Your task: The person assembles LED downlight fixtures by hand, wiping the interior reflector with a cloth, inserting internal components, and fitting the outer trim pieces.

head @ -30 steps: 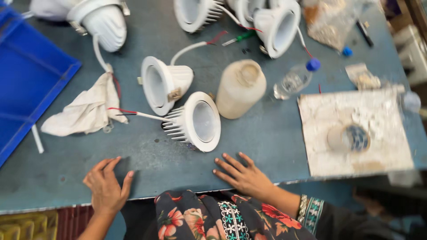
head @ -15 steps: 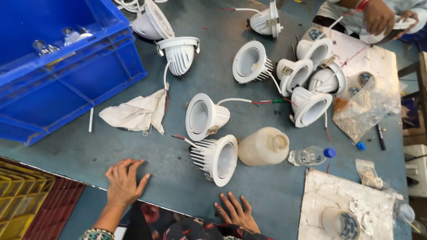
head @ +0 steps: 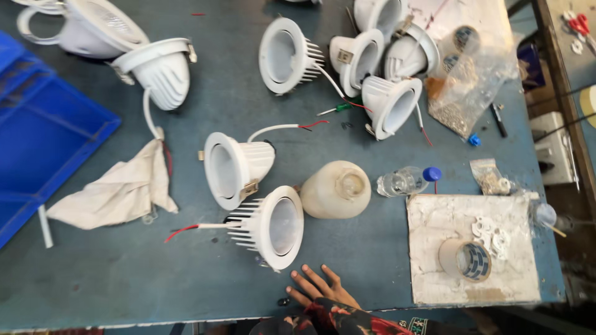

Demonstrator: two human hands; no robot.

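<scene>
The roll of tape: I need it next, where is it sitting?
In the head view the roll of tape stands at lower right on the white board, beside small white rings, to the right of the right hand.

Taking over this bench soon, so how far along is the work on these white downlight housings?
Done: hard to judge; several white housings lie loose, a cluster at the far side with wires trailing. In hand: nothing. The one hand in view rests flat on the table's near edge, holding nothing, beside the nearest finned housing. Which hand it is cannot be told. Left: that housing and its neighbour show bare wire ends; the tape roll sits untouched.
</scene>
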